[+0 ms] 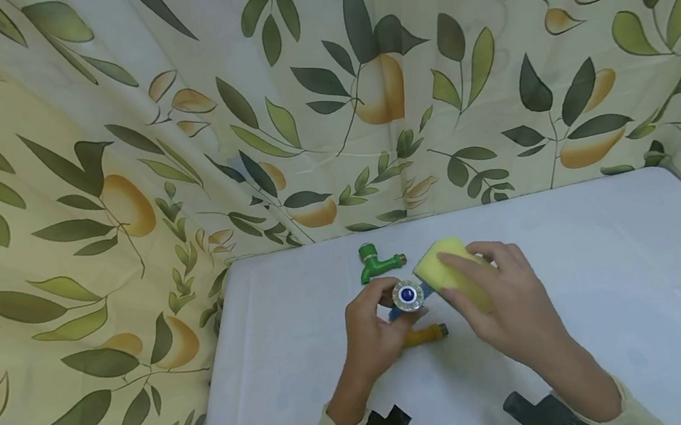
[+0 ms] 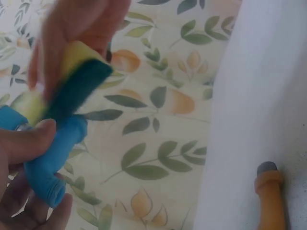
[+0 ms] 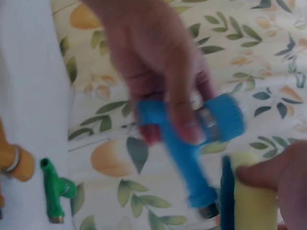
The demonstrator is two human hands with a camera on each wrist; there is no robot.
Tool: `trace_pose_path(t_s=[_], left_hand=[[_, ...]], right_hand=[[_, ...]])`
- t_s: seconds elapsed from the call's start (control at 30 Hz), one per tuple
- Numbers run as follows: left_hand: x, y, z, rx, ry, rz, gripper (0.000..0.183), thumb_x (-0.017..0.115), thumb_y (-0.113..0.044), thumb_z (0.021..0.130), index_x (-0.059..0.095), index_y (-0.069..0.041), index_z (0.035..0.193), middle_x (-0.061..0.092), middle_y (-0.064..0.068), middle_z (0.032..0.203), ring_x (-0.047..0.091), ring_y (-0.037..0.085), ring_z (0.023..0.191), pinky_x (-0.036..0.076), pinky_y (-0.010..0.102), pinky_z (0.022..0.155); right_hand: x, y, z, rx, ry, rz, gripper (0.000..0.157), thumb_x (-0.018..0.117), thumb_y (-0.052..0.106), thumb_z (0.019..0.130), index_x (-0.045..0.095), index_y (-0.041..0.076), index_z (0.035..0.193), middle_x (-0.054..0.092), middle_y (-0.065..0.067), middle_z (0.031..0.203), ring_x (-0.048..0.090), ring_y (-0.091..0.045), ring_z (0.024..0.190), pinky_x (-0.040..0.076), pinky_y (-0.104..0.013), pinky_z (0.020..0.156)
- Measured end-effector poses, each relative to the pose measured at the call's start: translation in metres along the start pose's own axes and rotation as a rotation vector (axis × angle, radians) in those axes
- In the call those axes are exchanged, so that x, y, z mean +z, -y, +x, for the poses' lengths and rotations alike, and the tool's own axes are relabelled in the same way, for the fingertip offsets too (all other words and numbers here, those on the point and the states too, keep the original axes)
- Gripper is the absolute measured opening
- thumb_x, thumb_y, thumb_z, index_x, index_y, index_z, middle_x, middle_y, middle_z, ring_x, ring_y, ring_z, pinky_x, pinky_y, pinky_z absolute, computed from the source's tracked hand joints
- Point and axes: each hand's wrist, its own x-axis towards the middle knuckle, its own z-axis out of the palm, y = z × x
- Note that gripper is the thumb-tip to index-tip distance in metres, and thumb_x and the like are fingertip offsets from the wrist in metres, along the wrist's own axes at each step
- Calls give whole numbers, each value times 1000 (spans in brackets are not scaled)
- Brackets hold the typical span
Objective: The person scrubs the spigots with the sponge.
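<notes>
A blue plastic tap is gripped around its body by my left hand, held up over the table. Its round knob with a blue centre faces up toward the head camera. My right hand pinches a yellow sponge between thumb and fingers. The sponge's dark green scouring side is turned to the tap, right at its spout-opposite, dark-tipped end in the right wrist view. Part of the tap's body is hidden behind the left fingers.
On the white-covered table, a green tap lies beyond the left hand. An orange-yellow tap lies nearer, partly hidden by that hand. A leaf-patterned curtain hangs behind and left of the table. Dark straps show at both wrists.
</notes>
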Motion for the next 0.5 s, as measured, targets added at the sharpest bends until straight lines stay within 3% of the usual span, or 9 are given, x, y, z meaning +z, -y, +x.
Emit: trace_pose_path(t_s=[0.13,0.27,0.5], left_hand=[[0,-5,-1,11,-64,-22,39,89,-14,80,66,-11,111,73,0,96,65,8,79,57,21,70],[0,-11,-1,-10,-87,-23,38,88,-16,81,66,-10,112,73,0,95,65,7,77,57,24,67],[5,-16,-1,-95,-137,-54,45,87,-16,83,62,-11,121,72,1,96,63,8,80,58,29,66]], right_hand=[[9,-3,-6,-32,-50,-43,40,71,40,93,73,16,125,64,-22,117,55,-34,99,56,-46,71],[14,-4,-6,-50,-145,-55,51,50,54,103,74,14,124,65,-24,113,54,-35,91,52,-44,65],[22,-4,-4,-67,-250,-60,49,51,50,102,75,12,121,65,-25,110,53,-36,86,48,-44,63]])
